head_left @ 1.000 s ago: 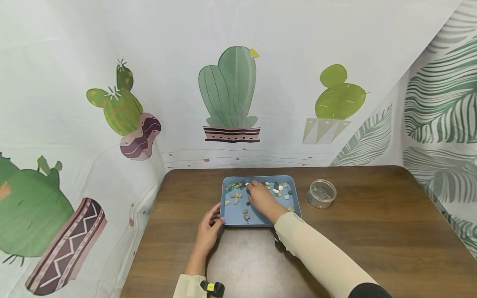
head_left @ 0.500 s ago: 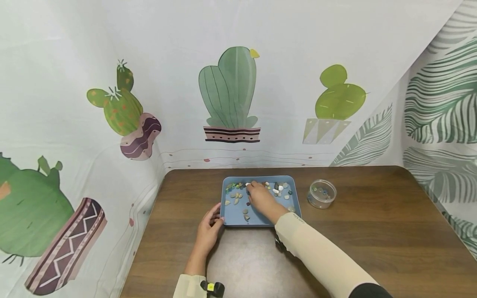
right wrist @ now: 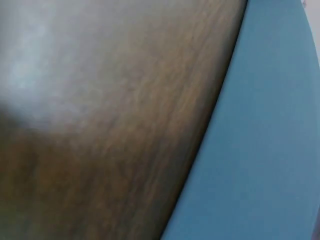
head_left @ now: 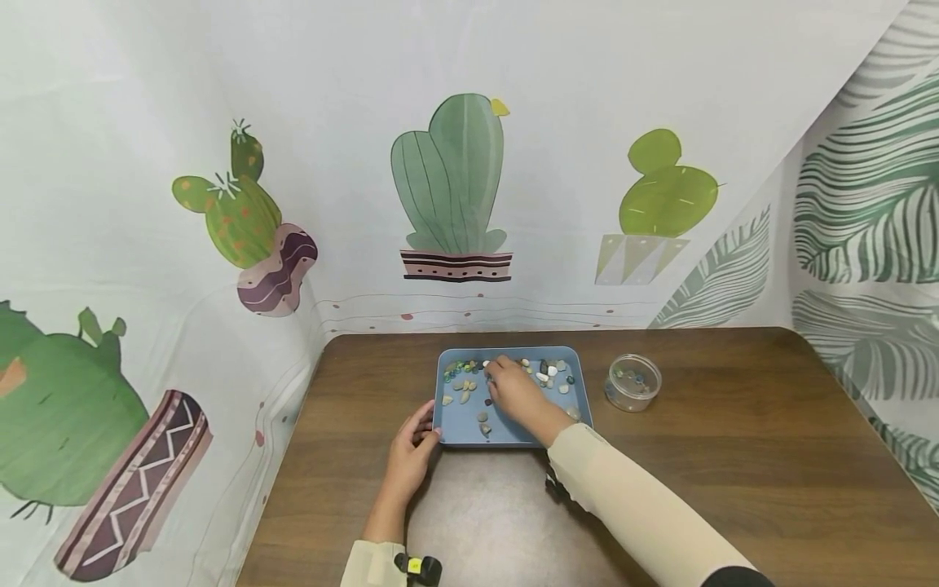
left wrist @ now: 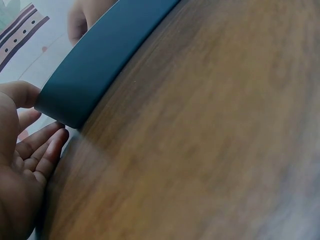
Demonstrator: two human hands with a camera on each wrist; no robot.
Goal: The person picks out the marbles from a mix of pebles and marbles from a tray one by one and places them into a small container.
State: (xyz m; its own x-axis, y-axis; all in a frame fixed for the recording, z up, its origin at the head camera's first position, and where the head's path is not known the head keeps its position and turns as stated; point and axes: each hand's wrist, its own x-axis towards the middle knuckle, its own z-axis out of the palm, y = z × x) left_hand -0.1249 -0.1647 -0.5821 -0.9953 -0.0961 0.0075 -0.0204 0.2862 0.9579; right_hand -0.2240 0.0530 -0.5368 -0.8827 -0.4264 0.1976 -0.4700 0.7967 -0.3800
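Note:
A blue tray point(head_left: 462, 416) holds small pebbles point(head_left: 465, 386) of tan, white, green and dark colours. At its near left corner, my left hand point(head_left: 409, 456) holds the tray, fingers along the left side and thumb at the front. The left wrist view has these fingertips touching the tray wall point(left wrist: 85, 75). My right hand point(head_left: 517, 393) reaches over the front rim, its curled fingers pinching a small dark pebble point(head_left: 489, 377) near the far row. The fingers partly hide that pebble. In the right wrist view, only tray wall point(right wrist: 255, 135) and tabletop appear, without the hand.
A clear round tub point(head_left: 633, 383) with a few glass-like pieces inside stands right of the tray. Both rest on a brown wooden table point(head_left: 734, 424). Behind it hangs a white cloth point(head_left: 557, 187) printed with cacti and leaves.
My right forearm has shifted very slightly to the right, while its fingertips stay at the same spot among the pebbles. My left hand and the tray keep their places.

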